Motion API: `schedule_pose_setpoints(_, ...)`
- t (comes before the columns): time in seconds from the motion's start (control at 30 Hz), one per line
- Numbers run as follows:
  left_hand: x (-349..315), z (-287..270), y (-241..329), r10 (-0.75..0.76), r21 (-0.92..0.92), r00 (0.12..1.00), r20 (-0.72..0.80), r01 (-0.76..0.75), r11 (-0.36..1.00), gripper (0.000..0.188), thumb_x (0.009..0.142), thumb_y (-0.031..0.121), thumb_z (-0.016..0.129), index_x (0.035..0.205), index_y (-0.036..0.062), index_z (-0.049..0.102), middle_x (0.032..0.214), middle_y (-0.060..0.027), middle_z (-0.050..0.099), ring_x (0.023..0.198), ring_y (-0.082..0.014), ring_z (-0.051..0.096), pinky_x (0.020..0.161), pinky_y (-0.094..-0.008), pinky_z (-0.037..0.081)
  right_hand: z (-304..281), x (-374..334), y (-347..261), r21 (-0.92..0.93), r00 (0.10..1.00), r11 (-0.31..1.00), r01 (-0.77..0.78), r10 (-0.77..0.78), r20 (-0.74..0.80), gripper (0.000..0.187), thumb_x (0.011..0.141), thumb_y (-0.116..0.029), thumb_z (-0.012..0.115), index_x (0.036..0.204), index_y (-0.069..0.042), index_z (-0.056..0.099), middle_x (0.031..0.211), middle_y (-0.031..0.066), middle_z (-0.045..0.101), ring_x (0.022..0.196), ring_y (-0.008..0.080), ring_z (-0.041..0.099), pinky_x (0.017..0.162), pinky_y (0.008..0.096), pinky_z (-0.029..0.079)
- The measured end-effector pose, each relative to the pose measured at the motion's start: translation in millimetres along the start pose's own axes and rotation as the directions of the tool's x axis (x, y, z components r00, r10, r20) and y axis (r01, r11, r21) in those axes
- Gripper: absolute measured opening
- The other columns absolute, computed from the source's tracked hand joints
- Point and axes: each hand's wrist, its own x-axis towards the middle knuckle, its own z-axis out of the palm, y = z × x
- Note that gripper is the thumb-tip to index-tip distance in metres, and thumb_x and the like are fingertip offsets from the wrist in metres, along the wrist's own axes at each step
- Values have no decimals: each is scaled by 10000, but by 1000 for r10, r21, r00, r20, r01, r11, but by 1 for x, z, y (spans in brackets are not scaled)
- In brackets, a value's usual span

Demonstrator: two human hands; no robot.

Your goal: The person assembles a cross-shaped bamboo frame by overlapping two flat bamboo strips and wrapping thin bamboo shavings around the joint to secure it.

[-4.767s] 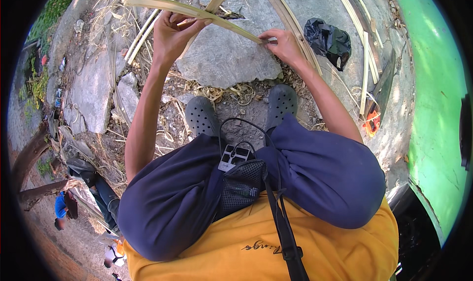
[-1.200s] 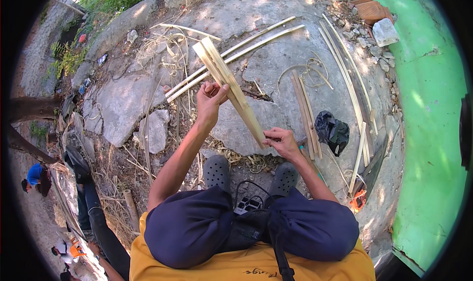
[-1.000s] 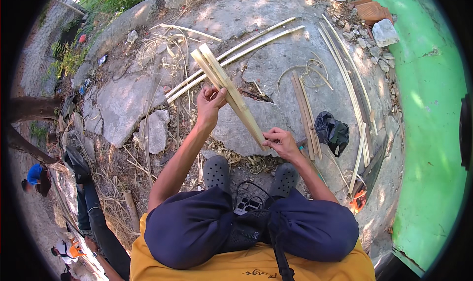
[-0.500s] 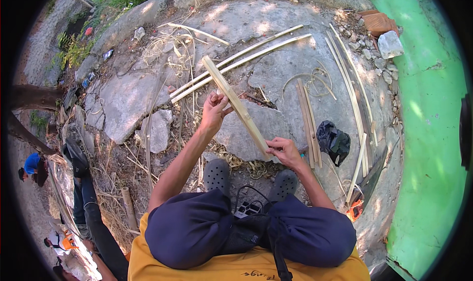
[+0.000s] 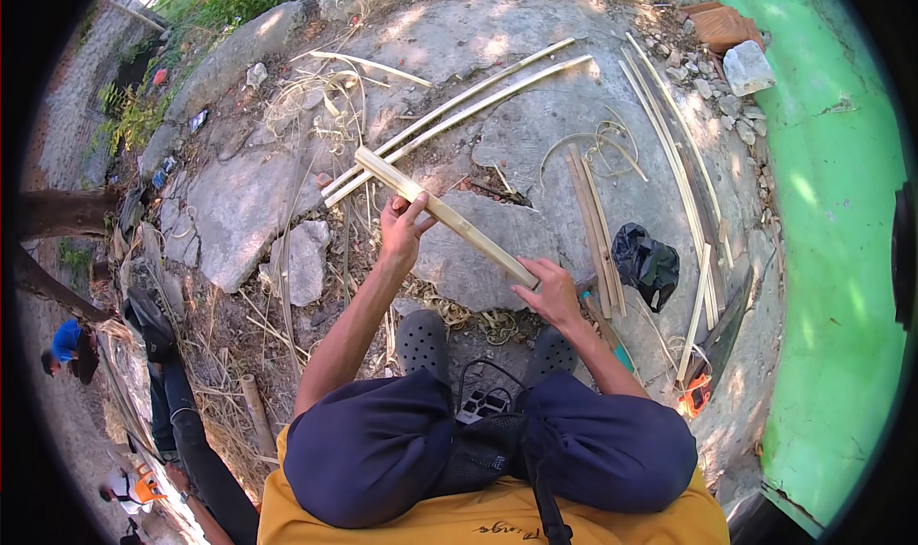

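A pale split bamboo strip (image 5: 457, 224) slants in front of my knees, its far end up at the left and its near end down at the right. Partway along it, my left hand (image 5: 402, 229) grips it with thumb and fingers. My right hand (image 5: 549, 292) pinches the lower end. Beyond the held piece, two long bamboo strips (image 5: 478, 115) lie side by side on the cracked concrete. Close to my right forearm is a tool with a turquoise part (image 5: 623, 356), mostly hidden; its kind is unclear.
Shorter brown strips (image 5: 593, 229) and a black plastic bag (image 5: 645, 266) lie at the right. Past them are long strips (image 5: 679, 163) and an orange-handled tool (image 5: 696, 395). Curly shavings (image 5: 325, 96) litter the far left. A green wall (image 5: 832, 210) bounds the right; other people (image 5: 72, 346) sit at left.
The bamboo strip has tilted flatter, its far end dropping down and left. Both hands keep hold of it. My right hand's fingers have shifted over its lower end.
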Motion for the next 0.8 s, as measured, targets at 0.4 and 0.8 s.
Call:
schedule_pose_setpoints(0.4,-8,-40,-44,-37,-20,990,-136,35,999,330,1001,64,715,903,180,423,925,30,594,1008,-165,694,944,-535,632,10,-7,30,99,998,993,-68,69,-8,466,856,-216,846,1276,-45,739,1087,165,745,950,363,717,857,428,575)
schedule_pose_setpoints(0.8,-24,-76,-11,-290,643,946,-149,315,699,447,1005,372,732,1017,-55,601,817,-175,718,763,-254,745,719,-355,618,11,-18,72,49,991,991,-122,124,-44,471,765,-108,886,1224,-92,779,1075,104,616,1004,309,623,922,422,530)
